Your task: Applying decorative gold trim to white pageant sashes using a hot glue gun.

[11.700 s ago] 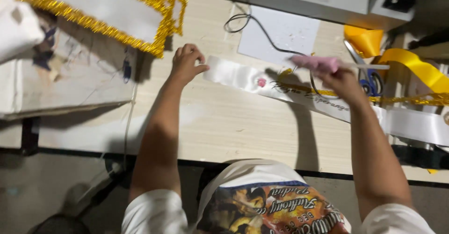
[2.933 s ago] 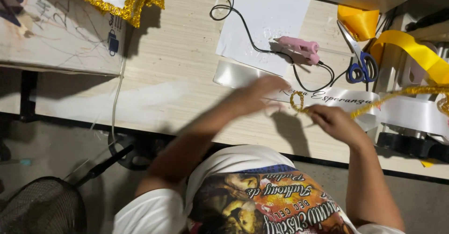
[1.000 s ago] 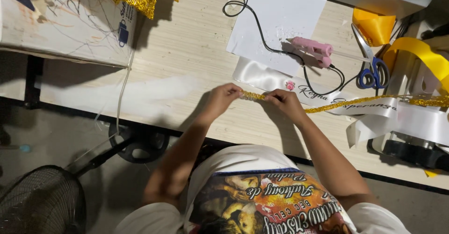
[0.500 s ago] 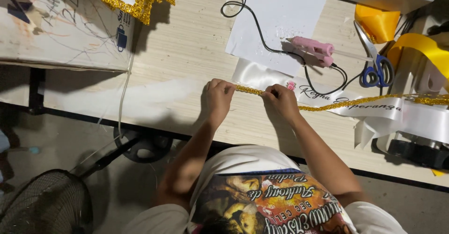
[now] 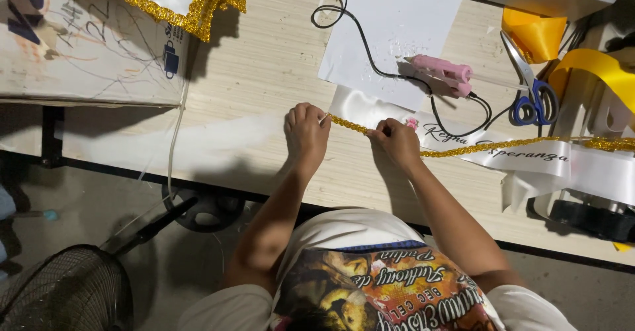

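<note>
Both hands' grip pinches one gold trim point(image 5: 350, 126) on one white sash point(image 5: 529, 159).

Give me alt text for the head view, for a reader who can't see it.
Both hands, left hand and right hand, pinch gold trim along the edge of a white sash on a wooden table. Behind lie a pink glue gun, blue scissors and yellow ribbon.
</note>
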